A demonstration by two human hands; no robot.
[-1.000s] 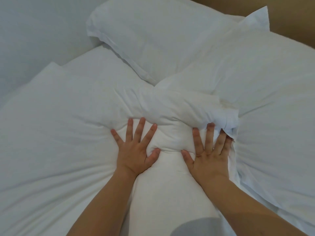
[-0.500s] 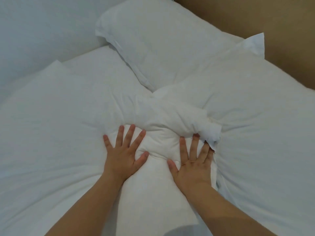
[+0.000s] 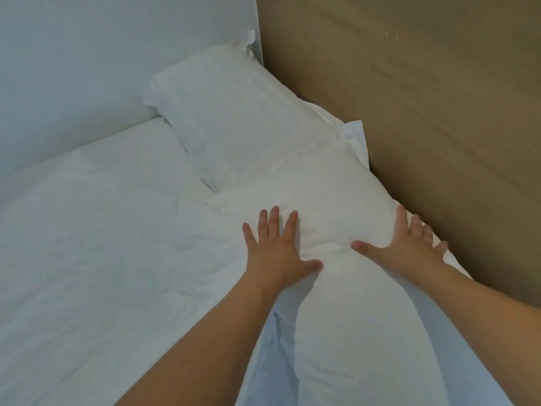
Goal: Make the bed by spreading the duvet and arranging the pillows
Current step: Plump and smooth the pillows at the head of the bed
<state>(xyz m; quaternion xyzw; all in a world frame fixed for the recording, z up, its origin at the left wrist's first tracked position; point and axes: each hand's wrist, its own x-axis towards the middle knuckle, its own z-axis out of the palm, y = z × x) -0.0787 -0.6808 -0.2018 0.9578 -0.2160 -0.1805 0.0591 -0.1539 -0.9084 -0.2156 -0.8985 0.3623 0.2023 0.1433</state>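
A white pillow (image 3: pixel 328 194) lies close to me along the brown headboard, and both my hands press flat on it. My left hand (image 3: pixel 275 247) rests with spread straight fingers on its left side. My right hand (image 3: pixel 409 244) lies with straight fingers on its right side, next to the headboard. A second white pillow (image 3: pixel 234 112) sits farther back in the corner, touching the first. The white duvet (image 3: pixel 102 230) covers the bed to the left, lightly wrinkled.
A brown headboard panel (image 3: pixel 424 112) runs along the right side. A pale wall (image 3: pixel 87 54) borders the bed at the back left. Part of the near pillow hangs down toward me at the bottom (image 3: pixel 351 347).
The bunched fold that lay under my fingers is gone and the near pillow now looks smooth. Both hands slid right, my right hand reaching the headboard; the view swung right.
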